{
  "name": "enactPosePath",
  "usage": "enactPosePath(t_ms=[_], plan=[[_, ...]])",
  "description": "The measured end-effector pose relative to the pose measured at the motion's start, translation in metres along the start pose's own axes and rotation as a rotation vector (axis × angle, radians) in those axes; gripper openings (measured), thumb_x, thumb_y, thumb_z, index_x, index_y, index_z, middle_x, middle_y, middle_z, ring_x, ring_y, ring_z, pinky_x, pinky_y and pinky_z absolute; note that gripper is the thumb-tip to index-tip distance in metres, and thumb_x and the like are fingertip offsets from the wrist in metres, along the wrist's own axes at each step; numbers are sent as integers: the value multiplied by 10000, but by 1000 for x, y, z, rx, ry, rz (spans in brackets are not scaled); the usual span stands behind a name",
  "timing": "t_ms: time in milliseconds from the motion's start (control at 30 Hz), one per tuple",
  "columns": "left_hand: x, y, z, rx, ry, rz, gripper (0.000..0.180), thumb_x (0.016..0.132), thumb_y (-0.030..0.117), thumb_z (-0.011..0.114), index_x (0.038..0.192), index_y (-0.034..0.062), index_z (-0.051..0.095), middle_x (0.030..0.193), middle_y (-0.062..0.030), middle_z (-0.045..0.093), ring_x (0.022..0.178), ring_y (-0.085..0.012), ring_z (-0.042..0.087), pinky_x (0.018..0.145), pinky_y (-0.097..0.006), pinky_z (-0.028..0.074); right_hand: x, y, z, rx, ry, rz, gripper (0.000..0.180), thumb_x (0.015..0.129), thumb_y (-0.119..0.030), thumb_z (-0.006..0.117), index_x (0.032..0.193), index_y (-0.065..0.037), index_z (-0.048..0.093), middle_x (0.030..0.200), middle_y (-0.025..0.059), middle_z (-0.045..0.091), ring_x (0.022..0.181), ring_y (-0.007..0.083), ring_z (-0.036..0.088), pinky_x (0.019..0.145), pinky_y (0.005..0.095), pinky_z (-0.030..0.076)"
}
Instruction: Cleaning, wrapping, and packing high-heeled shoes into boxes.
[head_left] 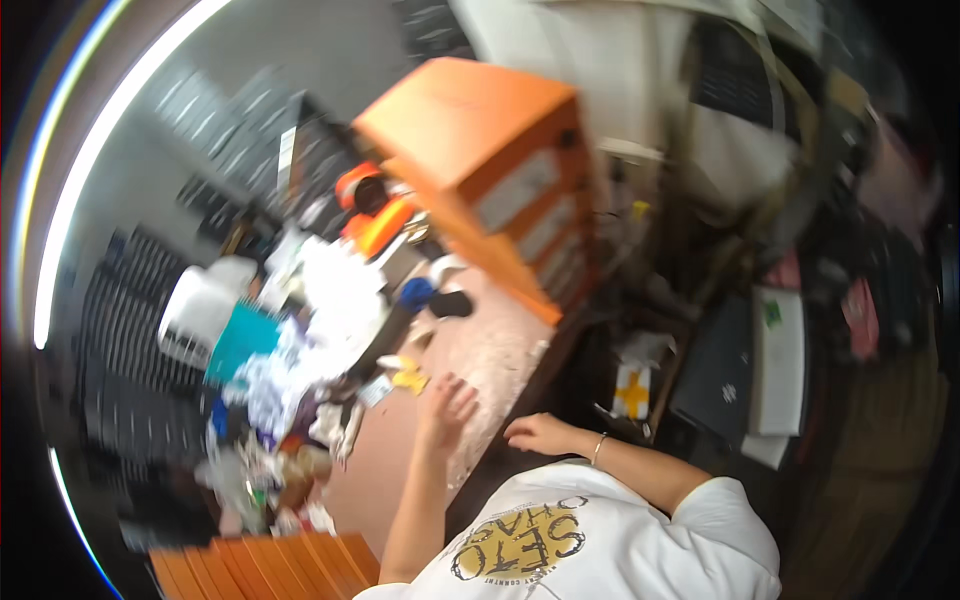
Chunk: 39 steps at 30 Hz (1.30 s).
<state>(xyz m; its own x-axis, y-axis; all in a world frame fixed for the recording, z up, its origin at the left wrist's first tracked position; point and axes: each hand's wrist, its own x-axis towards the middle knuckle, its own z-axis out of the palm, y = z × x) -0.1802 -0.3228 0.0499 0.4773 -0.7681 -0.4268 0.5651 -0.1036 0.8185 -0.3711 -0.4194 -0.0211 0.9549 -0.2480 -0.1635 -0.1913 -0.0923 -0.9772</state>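
My left hand [447, 408] is raised above the pinkish tabletop [385, 465], its fingers spread and nothing in them. Close by lie a small yellow item [409, 376] and a dark oblong item with a blue part [418, 294]. My right hand [540, 434] hovers at the table's near edge, in front of my white shirt, with a bracelet on the wrist. Its fingers reach left, loosely bent and slightly blurred; I see nothing held. The two hands are apart and neither visibly touches anything.
An orange drawer cabinet [480, 130] stands at the table's far end. Crumpled white material [335, 290], a teal container [240, 340] and a white tub [195, 315] crowd the left side. Orange slats [265, 568] sit at lower left. Boxes [778, 350] lie to the right.
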Motion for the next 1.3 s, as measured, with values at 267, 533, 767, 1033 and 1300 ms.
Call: enactPosePath(t_ms=[267,533,767,1033,1300], plan=[[-193,-107,-157,-587,509,232,441,905,252,590,1284,112,415,1153,-83,470,983,-230,555,838,-374,482,79,-142,123,-220,-321,-468,294,856,-132,645,1127,-28,596,958,99,645,790,141,616,682,262,504],[-372,-191,-200,-941,981,544,455,911,186,560,1324,82,399,1201,-74,469,974,-212,569,801,-358,493,5,-419,397,-522,-552,-1712,600,764,-198,706,1311,-127,470,1321,188,413,1153,363,460,942,441,401],[-392,-194,-216,-946,945,588,375,893,199,601,1234,87,492,1115,-42,525,942,-177,584,786,-324,496,-26,-501,554,-1004,-379,-1556,557,749,-220,708,1248,-105,490,1162,151,518,1094,343,511,884,435,463],[-369,-140,-237,-671,787,634,316,924,256,571,1184,87,513,1056,-12,537,939,-118,563,785,-281,479,17,-496,537,-907,-351,-1625,476,768,-180,658,1216,-121,509,1120,175,543,1045,350,538,822,426,519],[-362,25,-212,-195,723,1182,397,945,362,506,1256,120,460,1151,-21,517,1008,-130,534,851,-305,446,104,-476,407,-764,-184,-1752,531,722,-42,636,1229,-94,486,1144,145,524,1113,352,495,886,428,479]])
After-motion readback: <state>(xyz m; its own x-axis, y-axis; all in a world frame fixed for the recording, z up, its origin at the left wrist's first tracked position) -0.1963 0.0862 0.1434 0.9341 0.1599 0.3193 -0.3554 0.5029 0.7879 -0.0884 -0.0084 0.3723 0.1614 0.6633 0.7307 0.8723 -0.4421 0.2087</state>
